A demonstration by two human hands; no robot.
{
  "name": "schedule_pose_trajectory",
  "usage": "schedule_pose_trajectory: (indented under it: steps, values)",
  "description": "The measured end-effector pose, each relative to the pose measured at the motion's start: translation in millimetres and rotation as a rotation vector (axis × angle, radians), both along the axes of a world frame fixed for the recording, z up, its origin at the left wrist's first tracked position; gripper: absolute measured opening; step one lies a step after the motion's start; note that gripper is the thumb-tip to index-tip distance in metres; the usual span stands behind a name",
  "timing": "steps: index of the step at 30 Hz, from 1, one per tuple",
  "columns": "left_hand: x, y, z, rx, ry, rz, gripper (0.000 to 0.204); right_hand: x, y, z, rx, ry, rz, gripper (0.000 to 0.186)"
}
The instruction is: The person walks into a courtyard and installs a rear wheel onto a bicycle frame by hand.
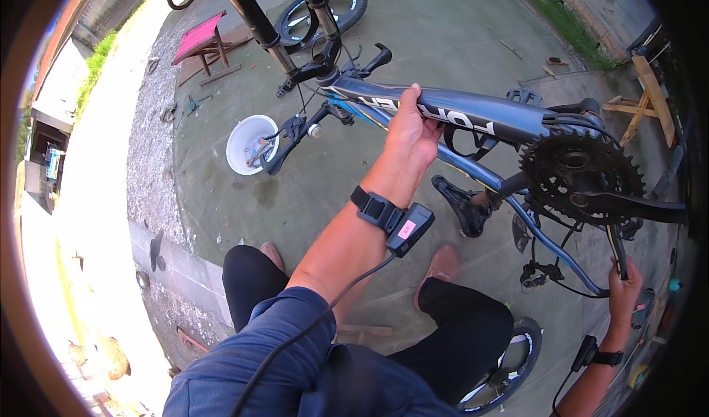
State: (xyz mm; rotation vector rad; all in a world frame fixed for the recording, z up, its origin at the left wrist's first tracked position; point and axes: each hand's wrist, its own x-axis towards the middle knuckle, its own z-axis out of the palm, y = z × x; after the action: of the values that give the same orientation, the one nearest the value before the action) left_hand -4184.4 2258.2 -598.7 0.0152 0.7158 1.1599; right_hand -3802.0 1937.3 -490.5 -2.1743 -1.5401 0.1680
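Note:
A blue and black bicycle frame (509, 114) stands upside down before me, without wheels. My left hand (415, 132) is wrapped around its thick tube, thumb on top. At the lower right, my right hand (626, 288) grips the rear end of the frame, its fingers partly hidden. Between my hands are the black chainrings (576, 169) and a crank arm (631, 206). A rear derailleur (541, 273) dangles left of my right hand. Below the tubes is the black saddle (465, 206). The fork (258, 22) points away at the top, and a handlebar grip (273, 163) hangs beside a bucket.
The white bucket (235, 147) holds small items. One wheel (354, 7) lies beyond the fork; another wheel (526, 369) is by my leg. A pink-topped stool (199, 36) stands far left, a wooden stool (653, 99) far right. Tools (193, 107) lie on the green floor.

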Motion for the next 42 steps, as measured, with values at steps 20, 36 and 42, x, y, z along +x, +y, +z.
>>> schedule_pose_trajectory:
  steps: [20,36,42]
  values:
    - [-19,19,-58,-0.049,0.003,0.013,0.031,-53,35,25,-0.063,-0.048,0.045,0.015]
    - [-12,17,-57,-0.023,0.031,-0.013,0.047,-30,72,21,-0.098,0.014,0.037,0.018]
    - [-51,13,-47,-0.049,0.258,-0.186,0.070,-38,77,30,-0.094,-0.088,0.094,0.020]
